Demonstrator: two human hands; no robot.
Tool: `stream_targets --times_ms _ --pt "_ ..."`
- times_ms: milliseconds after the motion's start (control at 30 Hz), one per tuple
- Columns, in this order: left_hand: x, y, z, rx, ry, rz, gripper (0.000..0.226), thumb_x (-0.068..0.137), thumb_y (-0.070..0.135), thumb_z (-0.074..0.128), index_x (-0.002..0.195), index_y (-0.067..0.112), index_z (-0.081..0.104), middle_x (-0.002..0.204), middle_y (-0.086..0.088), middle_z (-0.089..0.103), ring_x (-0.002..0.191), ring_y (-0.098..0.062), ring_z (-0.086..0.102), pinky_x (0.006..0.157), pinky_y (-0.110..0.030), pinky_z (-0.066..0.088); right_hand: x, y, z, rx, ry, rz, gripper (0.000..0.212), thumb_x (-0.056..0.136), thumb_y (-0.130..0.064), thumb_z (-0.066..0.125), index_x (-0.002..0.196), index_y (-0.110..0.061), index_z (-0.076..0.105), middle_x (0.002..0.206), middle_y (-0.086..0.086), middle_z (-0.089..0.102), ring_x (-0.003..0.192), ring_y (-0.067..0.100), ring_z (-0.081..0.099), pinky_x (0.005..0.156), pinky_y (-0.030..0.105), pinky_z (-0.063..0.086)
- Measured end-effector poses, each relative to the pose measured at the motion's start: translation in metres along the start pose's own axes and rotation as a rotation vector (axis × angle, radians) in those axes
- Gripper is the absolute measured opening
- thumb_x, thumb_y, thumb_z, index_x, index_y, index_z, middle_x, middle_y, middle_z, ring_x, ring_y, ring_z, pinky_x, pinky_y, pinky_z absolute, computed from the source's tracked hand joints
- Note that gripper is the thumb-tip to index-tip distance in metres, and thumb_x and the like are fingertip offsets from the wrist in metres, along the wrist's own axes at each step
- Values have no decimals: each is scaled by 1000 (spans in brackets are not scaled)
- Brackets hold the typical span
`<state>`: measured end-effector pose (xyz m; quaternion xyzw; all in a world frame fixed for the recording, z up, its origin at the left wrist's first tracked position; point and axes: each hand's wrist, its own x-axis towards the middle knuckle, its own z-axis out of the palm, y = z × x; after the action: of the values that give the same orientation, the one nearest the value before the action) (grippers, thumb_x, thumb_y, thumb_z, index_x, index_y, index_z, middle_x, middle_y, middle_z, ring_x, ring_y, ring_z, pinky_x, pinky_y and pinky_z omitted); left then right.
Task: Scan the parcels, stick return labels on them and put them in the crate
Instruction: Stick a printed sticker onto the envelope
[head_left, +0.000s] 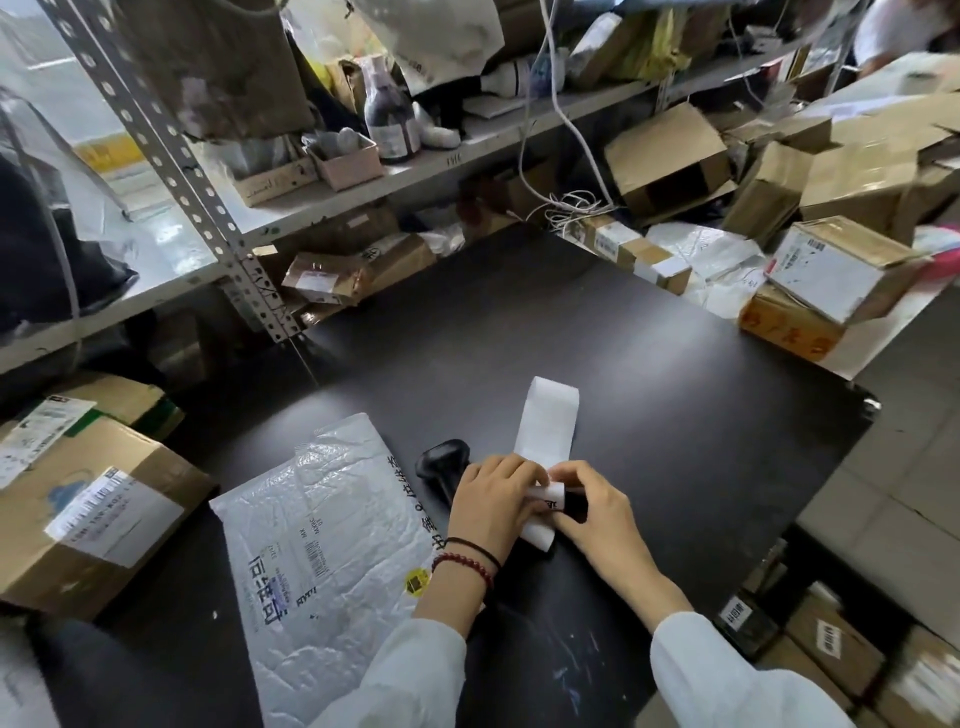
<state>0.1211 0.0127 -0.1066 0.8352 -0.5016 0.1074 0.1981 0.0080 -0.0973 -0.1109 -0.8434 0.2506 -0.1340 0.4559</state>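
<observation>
Starting with the table (649, 389), your parcel (322, 530) lies flat on it, to the left of both hands and just beside your left forearm. Its long axis runs roughly away from you. The label (549, 421) lies between your hands and also runs lengthwise away from you, with its far end lifting off the table. The scanner (441, 462) sits just beside your left hand (493, 499), on the parcel's side. Both hands pinch the label's near end: your left fingers curl over it and your right hand (587, 504) closes on it from the other side. To stick it, you will likely have to carry the label leftward, and your left hand is the nearer.
</observation>
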Motion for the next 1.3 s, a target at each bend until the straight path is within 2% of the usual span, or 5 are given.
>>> stream_targets --times_ms 400,667,1000,1133,1300 --pt "0 2 2 71 9 4 13 62 29 62 74 30 56 67 12 54 61 -13 54 64 -24 27 5 -4 4 -47 24 -64 31 79 -6 73 105 -20 64 103 -13 58 97 8 57 82 -1 36" --pt "-1 1 4 70 56 4 18 65 22 70 70 27 54 73 11 54 66 -14 52 64 -20 32 6 -4 4 -233 40 -99 36 85 -17 70 119 -24 62 120 -7 63 115 12 55 101 22 35" --pt "-1 6 -11 -174 62 -88 8 81 24 44 87 29 43 85 6 56 70 -14 56 61 -28 46 19 6 -10 -572 -160 130 83 84 -72 46 152 -36 14 161 -18 6 149 11 -8 109 62 -17" --pt "-5 11 -29 -398 196 -227 7 89 31 42 95 34 45 94 15 47 81 9 49 65 -9 40 20 6 -18 -464 -108 152 92 79 -71 54 152 -33 13 160 -16 8 149 13 0 112 62 -8" --pt "-24 -1 -57 -471 395 -496 16 90 20 57 91 34 50 92 10 53 75 -6 54 64 -14 44 26 -16 -14 -197 121 -79 51 83 -48 69 127 -28 53 139 -12 45 128 14 39 105 29 29"
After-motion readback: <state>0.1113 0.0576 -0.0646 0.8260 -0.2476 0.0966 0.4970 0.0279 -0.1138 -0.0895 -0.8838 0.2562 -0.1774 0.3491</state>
